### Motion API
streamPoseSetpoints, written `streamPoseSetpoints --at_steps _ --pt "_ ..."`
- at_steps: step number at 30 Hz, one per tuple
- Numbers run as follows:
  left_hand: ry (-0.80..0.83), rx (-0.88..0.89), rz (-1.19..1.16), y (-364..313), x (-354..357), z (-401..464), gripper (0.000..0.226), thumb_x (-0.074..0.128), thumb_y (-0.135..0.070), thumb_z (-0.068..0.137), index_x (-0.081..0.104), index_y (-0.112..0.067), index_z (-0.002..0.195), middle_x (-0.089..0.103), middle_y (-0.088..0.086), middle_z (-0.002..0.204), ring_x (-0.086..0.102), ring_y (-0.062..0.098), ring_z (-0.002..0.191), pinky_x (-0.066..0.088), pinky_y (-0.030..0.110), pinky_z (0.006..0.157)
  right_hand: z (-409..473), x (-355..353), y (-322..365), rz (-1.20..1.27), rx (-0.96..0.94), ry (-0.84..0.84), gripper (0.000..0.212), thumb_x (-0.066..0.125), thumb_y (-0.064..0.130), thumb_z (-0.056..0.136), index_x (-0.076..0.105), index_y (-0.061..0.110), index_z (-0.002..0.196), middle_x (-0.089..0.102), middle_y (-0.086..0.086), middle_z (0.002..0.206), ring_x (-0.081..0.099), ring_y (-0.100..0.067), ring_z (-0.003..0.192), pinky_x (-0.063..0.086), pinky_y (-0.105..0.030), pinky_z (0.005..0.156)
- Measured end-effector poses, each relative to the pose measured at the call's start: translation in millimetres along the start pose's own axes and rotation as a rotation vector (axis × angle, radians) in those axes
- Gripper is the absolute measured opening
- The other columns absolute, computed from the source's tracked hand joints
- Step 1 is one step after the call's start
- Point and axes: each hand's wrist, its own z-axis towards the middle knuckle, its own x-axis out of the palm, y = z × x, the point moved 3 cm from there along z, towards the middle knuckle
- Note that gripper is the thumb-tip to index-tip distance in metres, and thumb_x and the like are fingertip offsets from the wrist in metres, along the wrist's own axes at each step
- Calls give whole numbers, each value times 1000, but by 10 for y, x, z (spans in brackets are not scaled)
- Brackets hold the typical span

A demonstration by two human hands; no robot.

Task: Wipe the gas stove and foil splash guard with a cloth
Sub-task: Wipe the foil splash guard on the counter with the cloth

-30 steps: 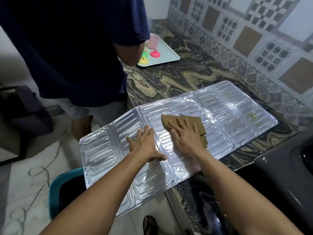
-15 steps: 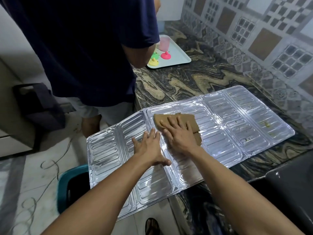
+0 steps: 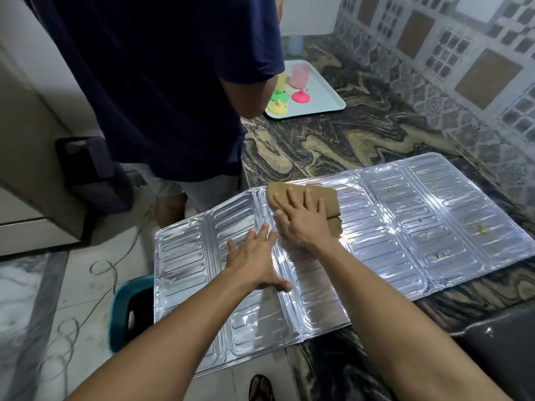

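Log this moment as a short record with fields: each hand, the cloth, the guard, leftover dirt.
left hand: left hand flat, fingers straight, pressing the guard
right hand: right hand flat on the cloth
cloth: folded brown cloth near the guard's far edge
guard: ribbed silver foil splash guard lying unfolded on the marbled countertop, left end overhanging the floor
dirt: yellowish specks on the right panels

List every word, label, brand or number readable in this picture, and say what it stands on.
None can be read. The foil splash guard, the cloth, the tray with its coloured cups, the counter and the wall tiles carry patterns only, no lettering.
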Motion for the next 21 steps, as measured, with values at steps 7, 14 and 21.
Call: streamPoseSetpoints --at_steps 7,14,21 --pt "9 -8 19 -40 -8 -18 131 71 -73 59 -4 -26 155 -12 -2 163 -3 25 151 12 62 117 210 -83 -364 165 255 -1 51 13 51 99 11 44 150 2 1 163 -8 -33 148 -5 -63 115" --pt "-13 23 -8 -19 -8 -19 129 73 -71 59 3 -23 156 -10 -2 164 -3 25 151 14 59 118 219 -60 89 19 -78 93 50 19 53 99 9 49 148 -1 7 163 -5 -35 148 -1 -64 114" --pt "-16 3 63 -18 -44 -5 130 71 -76 57 6 -20 156 -4 0 164 3 26 151 12 59 117 212 -145 111 42 -148 174 48 20 46 102 13 45 149 0 7 163 -6 -30 149 -2 -60 116"
